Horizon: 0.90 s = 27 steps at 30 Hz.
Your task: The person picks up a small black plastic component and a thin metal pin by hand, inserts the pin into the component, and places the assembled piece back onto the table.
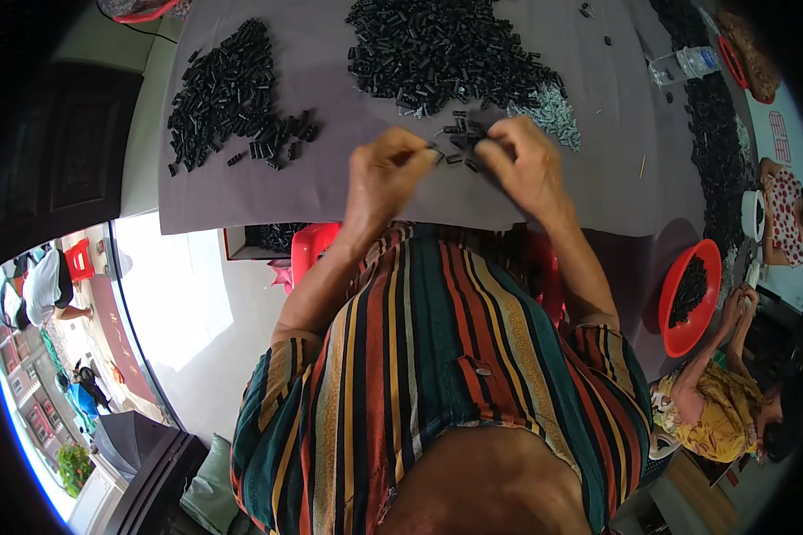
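Note:
My left hand (pixel 385 174) is closed in a pinch just above the table, with what looks like a small black piece at its fingertips. My right hand (pixel 528 168) is smeared by motion, its fingers curled down over a few loose black pieces (pixel 456 160); whether it grips one is hidden. Beyond both hands spreads a large heap of small black tube-like pieces (pixel 437 53). Small silvery metal parts (pixel 549 118) lie in a pile at that heap's right edge. A second heap of black pieces (pixel 227 98) is off to the left.
A grey cloth (pixel 321 187) covers the table. Along its right side run more black pieces (pixel 718 160), a clear plastic cup (pixel 696 62) and a red bowl (pixel 698 325) holding black parts. Two people (pixel 718 406) sit to the right. A red chair (pixel 310 242) is beneath me.

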Motion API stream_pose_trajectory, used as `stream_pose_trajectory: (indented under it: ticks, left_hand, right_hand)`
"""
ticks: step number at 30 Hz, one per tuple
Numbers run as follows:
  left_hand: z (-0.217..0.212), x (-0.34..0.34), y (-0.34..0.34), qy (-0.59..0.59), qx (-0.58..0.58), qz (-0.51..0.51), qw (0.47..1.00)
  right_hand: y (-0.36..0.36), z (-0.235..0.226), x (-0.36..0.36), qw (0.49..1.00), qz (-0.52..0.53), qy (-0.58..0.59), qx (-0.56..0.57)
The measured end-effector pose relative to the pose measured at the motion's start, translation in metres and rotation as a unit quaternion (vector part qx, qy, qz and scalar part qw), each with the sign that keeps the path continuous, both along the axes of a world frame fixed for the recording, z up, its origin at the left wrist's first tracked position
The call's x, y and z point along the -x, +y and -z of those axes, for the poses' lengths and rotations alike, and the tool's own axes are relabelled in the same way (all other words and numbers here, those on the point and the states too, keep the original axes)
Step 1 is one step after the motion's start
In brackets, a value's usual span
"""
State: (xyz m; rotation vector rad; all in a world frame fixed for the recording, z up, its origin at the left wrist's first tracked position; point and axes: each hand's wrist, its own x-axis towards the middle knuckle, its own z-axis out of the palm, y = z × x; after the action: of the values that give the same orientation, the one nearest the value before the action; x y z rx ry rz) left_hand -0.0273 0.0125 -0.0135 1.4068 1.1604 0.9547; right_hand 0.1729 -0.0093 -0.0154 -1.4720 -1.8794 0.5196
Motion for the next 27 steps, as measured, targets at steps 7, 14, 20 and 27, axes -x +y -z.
stream_pose_trajectory:
  ticks: [7, 14, 20, 27]
  left_hand:
    - [0.012, 0.078, 0.035, 0.29, -0.231, -0.139, 0.918]
    - [0.024, 0.091, 0.039, 0.45, -0.332, -0.144, 0.816]
    - [0.011, 0.037, 0.032, 0.336, -0.405, -0.028, 0.85]
    - [0.025, -0.027, 0.036, 0.335, -0.429, 0.11, 0.832]
  right_hand:
    - [0.034, 0.023, -0.021, 0.969, 0.124, -0.2, -0.076]
    - [0.029, 0.027, -0.023, 0.987, 0.09, -0.089, -0.094]
    - [0.017, 0.02, -0.02, 0.985, 0.137, 0.064, -0.088]
    - [0.01, 0.036, -0.02, 0.975, 0.169, 0.111, -0.095]
